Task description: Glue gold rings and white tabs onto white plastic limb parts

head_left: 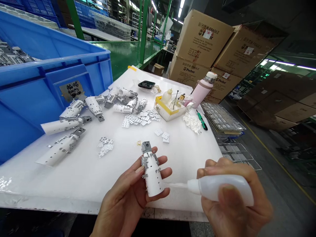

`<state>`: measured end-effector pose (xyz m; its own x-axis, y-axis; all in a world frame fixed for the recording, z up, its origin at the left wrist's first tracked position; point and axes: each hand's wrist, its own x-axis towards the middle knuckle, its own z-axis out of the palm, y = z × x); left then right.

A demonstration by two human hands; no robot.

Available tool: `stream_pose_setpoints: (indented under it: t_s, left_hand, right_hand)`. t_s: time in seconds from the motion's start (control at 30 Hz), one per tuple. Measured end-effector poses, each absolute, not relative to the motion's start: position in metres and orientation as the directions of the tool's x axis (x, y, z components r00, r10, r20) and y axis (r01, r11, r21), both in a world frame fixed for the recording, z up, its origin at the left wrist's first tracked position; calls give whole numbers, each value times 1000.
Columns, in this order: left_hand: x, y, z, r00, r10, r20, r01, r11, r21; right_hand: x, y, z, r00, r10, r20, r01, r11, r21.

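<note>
My left hand (128,194) is closed around a white perforated tube part (152,172) with a grey metal head, held upright over the near edge of the white table (81,177). My right hand (232,197) grips a translucent squeeze bottle (219,187) lying sideways. The bottle's thin nozzle points left and its tip sits close to the lower side of the tube. A small gold ring (139,143) lies on the table just beyond the tube.
Several more white tube parts (66,123) and small flat grey pieces (140,119) are spread on the table. A blue crate (49,75) stands at left. A yellow-rimmed tray (170,110), pink flask (203,89), green pen (201,120), clear blister trays (222,120) and cardboard boxes (202,39) lie beyond.
</note>
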<state>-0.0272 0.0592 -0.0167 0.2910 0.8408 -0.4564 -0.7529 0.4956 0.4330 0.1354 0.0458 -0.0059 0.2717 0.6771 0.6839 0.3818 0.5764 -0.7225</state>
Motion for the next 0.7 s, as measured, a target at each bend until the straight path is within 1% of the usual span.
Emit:
stream_pose_setpoints:
  t_s: [0.13, 0.3, 0.47, 0.6, 0.7]
  left_hand:
    - [-27, 59, -17, 297, 837, -460, -745, 504, 437]
    - [-28, 57, -23, 301, 849, -433, -754, 490, 437]
    - [-28, 58, -27, 296, 860, -415, -743, 480, 466]
    - [-29, 60, -27, 301, 861, -411, -733, 484, 478]
    - [-31, 59, -29, 312, 858, -407, -731, 490, 474]
  right_hand:
    - [140, 46, -9, 229, 698, 678, 375, 579, -723]
    - [138, 45, -8, 228, 709, 668, 366, 573, -733]
    - [134, 43, -7, 274, 731, 625, 355, 527, -772]
    - [132, 42, -5, 374, 679, 632, 314, 548, -775]
    - [134, 41, -6, 331, 701, 631, 316, 548, -775]
